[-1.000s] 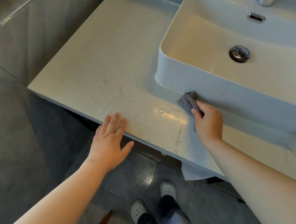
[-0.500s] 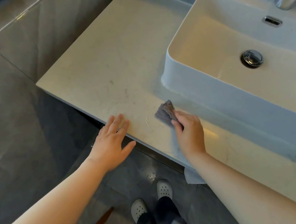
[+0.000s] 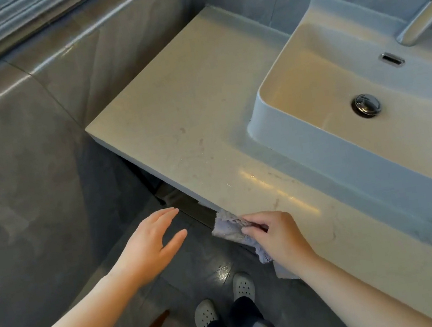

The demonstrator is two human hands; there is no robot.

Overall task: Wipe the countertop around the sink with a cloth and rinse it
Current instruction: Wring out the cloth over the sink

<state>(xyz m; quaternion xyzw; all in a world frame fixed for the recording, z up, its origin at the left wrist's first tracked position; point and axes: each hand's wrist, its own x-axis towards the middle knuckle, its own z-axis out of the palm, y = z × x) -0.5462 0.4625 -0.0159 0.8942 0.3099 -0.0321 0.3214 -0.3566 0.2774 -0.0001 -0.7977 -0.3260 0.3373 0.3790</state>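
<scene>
Cloth [image 3: 229, 227] is hanging off countertop [image 3: 200, 109] edge left of sink [image 3: 351, 167], right hand [image 3: 274, 234] pinching it; left hand [image 3: 151, 244] is hovering open, empty. Drain stopper [image 3: 366, 105] is sitting in sink.

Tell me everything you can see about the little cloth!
The cloth is a small greyish-lilac rag that looks soft and fuzzy, with ragged edges. It is all crumpled up, not spread flat. The right hand pinches it between thumb and fingers, and a loose end dangles below that hand. It sits right at the front edge of the pale countertop, sticking out over the floor; whether it touches the edge is hard to tell. The left hand is beside it, not touching it.
</scene>
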